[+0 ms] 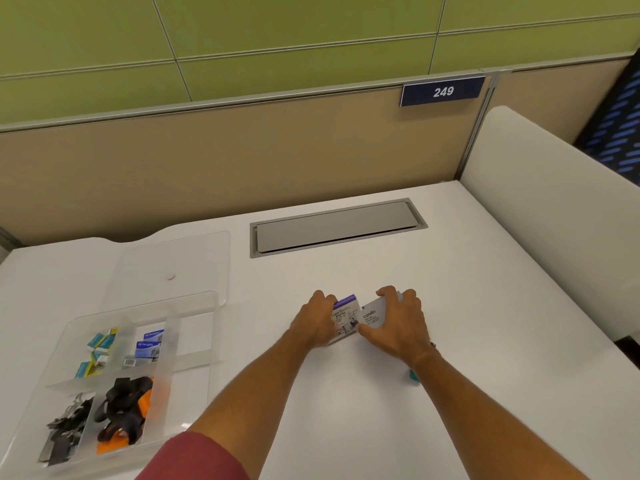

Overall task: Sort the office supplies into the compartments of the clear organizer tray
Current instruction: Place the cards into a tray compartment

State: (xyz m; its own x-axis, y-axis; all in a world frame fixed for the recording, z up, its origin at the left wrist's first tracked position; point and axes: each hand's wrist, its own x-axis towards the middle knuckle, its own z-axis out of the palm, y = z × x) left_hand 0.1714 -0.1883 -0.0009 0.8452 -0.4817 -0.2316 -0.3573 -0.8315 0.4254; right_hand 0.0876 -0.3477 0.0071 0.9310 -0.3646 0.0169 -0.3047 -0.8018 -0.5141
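At the lower left of the frame, a clear organizer tray (pixel 202 348) sits on a white desk (pixel 467 306). Its upper-left compartment holds small teal and yellow boxes (pixel 98 344), and the compartment just to their right holds blue and white boxes (pixel 149 344). Below these, the lower-left compartment holds black binder clips (pixel 67 427), and beside it lie black and orange items (pixel 126 410) whose kind is unclear. The tray's right-hand compartments show only bare plastic. A clear lid (pixel 180 258) lies flat just above the tray.

At the centre of the frame, the left hand (pixel 313 323) curls its fingers around a white box with a purple top (pixel 344 315), resting on the desk. Touching it on the right, the right hand (pixel 398 322) grips a pale grey box printed "camlin" (pixel 373 315), thumb at its near edge and fingers over its far edge. Both boxes lie well apart from the tray. Near the right wrist, a small teal object (pixel 414 375) peeks out on the desk.

At the upper right, a blue sign reading 249 (pixel 442 91) hangs on the partition.
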